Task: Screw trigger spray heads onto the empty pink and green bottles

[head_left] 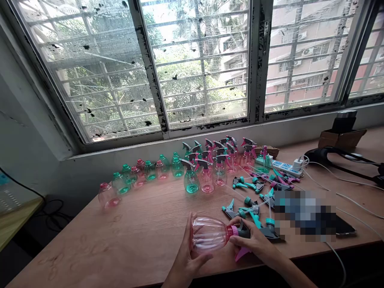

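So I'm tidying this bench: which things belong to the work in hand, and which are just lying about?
In hand:
- pink bottle, held by left hand
- trigger head, gripped by right hand
- loose trigger heads
- capless bottles
- finished sprayers

Lying about:
- power strip
- phone
- cardboard box

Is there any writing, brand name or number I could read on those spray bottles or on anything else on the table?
No text can be read anywhere.
Pink bottle in the left hand, with the right hand gripping its spray head: no label shows.
White power strip: any markings are too small to read.
Blurred patch: unreadable.
Cardboard box: no print shows.
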`<state>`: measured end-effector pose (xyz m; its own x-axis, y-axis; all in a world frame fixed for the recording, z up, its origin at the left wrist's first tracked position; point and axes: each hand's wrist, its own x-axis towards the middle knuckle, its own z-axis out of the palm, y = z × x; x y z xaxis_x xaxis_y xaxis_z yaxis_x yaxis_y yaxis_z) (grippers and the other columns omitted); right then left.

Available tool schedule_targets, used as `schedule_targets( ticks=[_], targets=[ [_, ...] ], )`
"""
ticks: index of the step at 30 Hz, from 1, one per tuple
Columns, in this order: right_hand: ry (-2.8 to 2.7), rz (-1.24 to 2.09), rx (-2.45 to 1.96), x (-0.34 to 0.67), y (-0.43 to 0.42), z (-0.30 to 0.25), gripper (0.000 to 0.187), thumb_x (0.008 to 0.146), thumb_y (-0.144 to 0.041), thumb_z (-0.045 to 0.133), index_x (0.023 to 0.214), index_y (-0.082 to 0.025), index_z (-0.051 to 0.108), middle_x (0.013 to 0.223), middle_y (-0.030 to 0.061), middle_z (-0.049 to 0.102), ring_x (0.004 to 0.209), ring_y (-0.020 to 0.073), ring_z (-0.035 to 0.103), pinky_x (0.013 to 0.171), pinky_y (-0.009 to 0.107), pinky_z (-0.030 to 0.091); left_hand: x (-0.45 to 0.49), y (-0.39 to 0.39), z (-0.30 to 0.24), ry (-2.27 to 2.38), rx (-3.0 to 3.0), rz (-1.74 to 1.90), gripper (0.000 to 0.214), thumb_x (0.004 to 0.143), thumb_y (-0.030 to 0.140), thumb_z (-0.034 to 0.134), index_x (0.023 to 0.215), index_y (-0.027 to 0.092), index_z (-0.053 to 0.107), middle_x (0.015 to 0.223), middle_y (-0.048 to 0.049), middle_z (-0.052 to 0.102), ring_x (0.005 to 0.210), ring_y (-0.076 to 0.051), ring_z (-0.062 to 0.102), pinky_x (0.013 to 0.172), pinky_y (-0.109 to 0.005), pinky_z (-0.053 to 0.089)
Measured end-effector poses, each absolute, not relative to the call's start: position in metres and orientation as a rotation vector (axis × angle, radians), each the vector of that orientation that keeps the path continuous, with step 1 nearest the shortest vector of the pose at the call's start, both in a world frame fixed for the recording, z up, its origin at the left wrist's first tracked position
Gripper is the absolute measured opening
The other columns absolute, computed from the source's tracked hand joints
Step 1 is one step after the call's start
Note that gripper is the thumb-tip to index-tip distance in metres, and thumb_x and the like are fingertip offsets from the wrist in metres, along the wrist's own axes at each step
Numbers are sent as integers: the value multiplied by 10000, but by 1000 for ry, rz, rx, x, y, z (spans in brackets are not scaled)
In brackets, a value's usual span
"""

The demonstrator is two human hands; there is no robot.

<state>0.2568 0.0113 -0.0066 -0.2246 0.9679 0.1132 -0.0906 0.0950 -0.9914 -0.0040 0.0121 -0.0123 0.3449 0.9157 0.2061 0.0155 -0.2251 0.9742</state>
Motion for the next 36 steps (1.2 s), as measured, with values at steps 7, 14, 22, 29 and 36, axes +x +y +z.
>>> schedule_targets(
  ticks=[7,14,22,29,36],
  targets=[
    [-1355,1351,-930,256,11,-7,440,744,-513,836,963,-192,632,640,-33,664,569,170,632,559,288,502,-6,12,-19,868,1594,1064,1115,767,458,827,1602,351,96,1691,-83,203,1488,-361,340,1236,-499,246],
    [-1344,1372,-933,256,11,-5,433,758,-503,829,971,-187,625,627,-33,668,565,168,629,560,282,479,-3,9,-11,931,1631,1098,952,849,389,761,1589,387,162,1698,-52,202,1535,-341,244,1255,-496,202],
    [-1370,1324,-964,258,9,-2,477,703,-557,847,959,-198,664,743,0,682,636,206,665,598,314,544,-3,12,-17,867,1598,1096,1023,819,475,769,1601,335,125,1687,-92,213,1524,-374,250,1209,-519,314],
    [-1345,1362,-929,256,11,-5,438,741,-519,835,960,-197,637,635,-34,649,564,171,627,548,282,507,-5,12,-13,924,1611,1093,1015,816,401,790,1590,397,134,1703,-47,175,1539,-353,224,1262,-527,140],
    [-1379,1335,-962,259,10,-4,468,708,-537,848,973,-200,659,733,1,664,638,215,664,590,326,548,-3,11,-14,840,1566,1094,1077,794,499,788,1604,328,101,1680,-110,212,1507,-369,285,1236,-535,220]
  ],
)
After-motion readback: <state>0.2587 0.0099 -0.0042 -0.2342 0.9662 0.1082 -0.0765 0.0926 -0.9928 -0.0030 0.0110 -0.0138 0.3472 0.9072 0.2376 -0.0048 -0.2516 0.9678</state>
